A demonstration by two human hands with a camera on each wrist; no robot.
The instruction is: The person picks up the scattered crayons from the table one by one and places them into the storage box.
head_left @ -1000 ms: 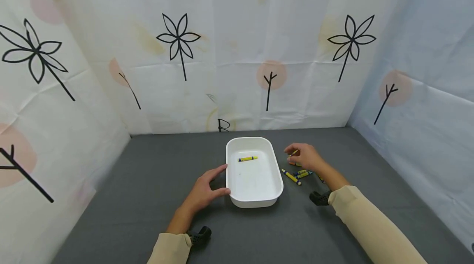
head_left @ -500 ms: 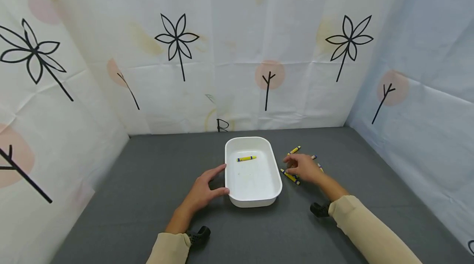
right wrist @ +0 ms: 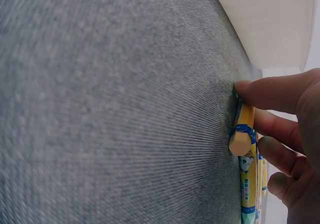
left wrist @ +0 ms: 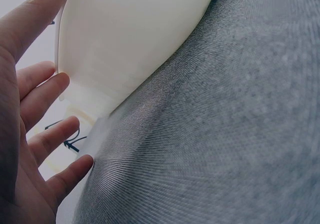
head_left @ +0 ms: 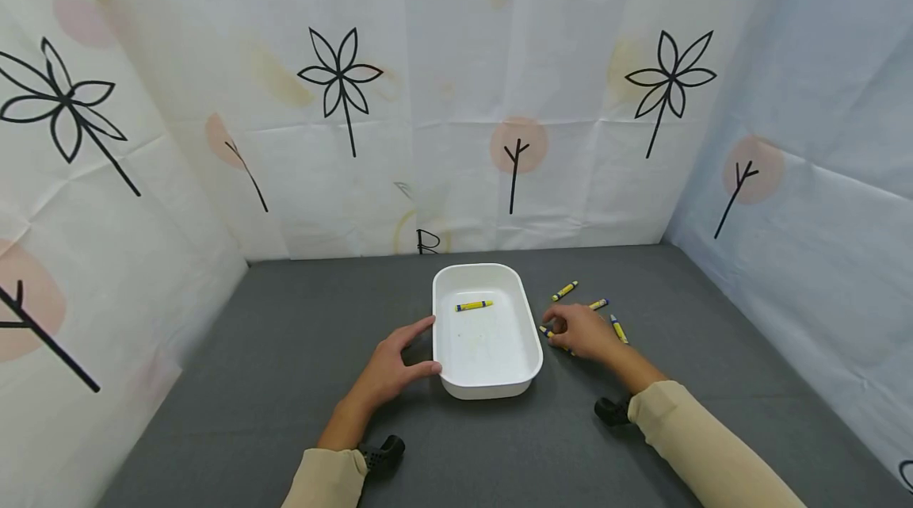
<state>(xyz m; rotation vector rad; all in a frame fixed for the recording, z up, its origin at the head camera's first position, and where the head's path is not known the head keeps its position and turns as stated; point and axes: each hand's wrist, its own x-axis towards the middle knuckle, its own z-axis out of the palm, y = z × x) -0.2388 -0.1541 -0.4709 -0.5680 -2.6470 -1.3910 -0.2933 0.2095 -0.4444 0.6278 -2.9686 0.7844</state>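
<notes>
A white plastic tray stands on the dark grey cloth with one yellow crayon lying in it. My left hand rests at the tray's left side, thumb and forefinger touching its rim, the other fingers spread in the left wrist view. Right of the tray, my right hand reaches down over a few crayons. Its thumb and forefinger pinch a yellow crayon low at the cloth, in the right wrist view. Another crayon with a pale green tip lies just beside it, partly behind.
Beyond the right hand lie more yellow crayons: one at the back, one behind the knuckles and one by the wrist. White printed cloth walls enclose the back and sides of the table.
My right hand has come back toward me from the farther crayons, uncovering them, and its fingers have closed on the crayon near the tray. The left hand stays at the tray.
</notes>
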